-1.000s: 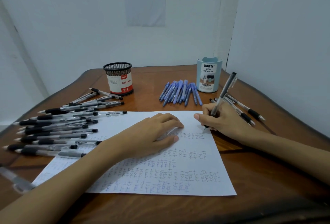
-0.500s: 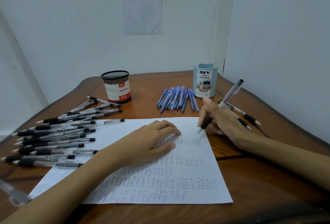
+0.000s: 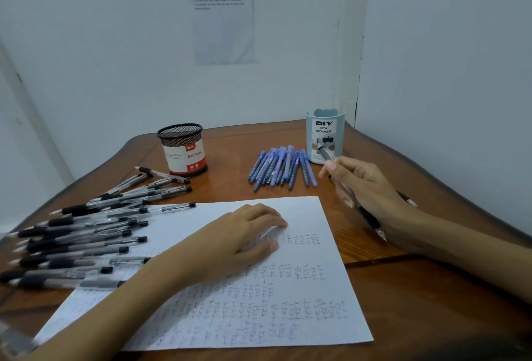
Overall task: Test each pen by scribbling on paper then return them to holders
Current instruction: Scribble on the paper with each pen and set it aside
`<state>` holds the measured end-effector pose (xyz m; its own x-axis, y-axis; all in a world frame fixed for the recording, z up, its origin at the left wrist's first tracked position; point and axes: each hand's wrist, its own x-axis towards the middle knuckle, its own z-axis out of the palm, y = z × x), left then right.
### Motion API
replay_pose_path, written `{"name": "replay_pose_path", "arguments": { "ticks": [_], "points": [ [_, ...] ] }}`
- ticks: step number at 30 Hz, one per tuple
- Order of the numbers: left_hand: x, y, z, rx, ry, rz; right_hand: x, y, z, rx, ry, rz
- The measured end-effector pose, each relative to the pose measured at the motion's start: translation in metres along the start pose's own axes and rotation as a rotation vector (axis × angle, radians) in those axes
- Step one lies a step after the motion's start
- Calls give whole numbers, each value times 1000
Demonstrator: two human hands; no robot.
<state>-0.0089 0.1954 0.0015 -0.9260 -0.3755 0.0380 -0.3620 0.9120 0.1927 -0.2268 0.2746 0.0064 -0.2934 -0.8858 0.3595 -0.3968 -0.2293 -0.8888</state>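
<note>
Holds clear black-gripped plastic pen (image 3: 327, 155) in curled right hand (image 3: 365, 185), near brown wooden table's (image 3: 403, 317) right edge.
Likely light, stiff, slick-barrelled; best taken at rubber grip. Just behind, pale blue plastic desk organizer (image 3: 324, 130); left hand (image 3: 230, 241) flat on scribbled white paper sheet (image 3: 316, 317).

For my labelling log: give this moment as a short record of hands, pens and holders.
left hand: flat on the scribbled white paper sheet
right hand: fingers grip a clear black-grip pen, beside the paper
black mesh pen holder: no pens stick out
pale blue desk organizer cup: no pens stick out
pile of clear black-grip pens: left, overlapping the sheet
pile of blue pens: beside the organizer
</note>
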Motion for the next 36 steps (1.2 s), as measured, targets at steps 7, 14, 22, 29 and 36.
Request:
{"name": "replay_pose_path", "arguments": {
  "ticks": [7, 14, 22, 29, 36],
  "points": [
    [0, -1, 1, 6, -5, -5, 1, -5, -1, -64, 54, -67],
    [0, 0, 1, 2, -8, -8, 4, -10, -11, 237, 31, 201],
    [0, -1, 1, 0, -11, -8, 10, -11, -18, 330, -86, 262],
    [0, 0, 0, 2, -19, -16, 10, -11, -19, 375, -178, 227],
    [-1, -1, 1, 6, -12, -7, 9, -7, -20, 423, -124, 272]
  ]
}}
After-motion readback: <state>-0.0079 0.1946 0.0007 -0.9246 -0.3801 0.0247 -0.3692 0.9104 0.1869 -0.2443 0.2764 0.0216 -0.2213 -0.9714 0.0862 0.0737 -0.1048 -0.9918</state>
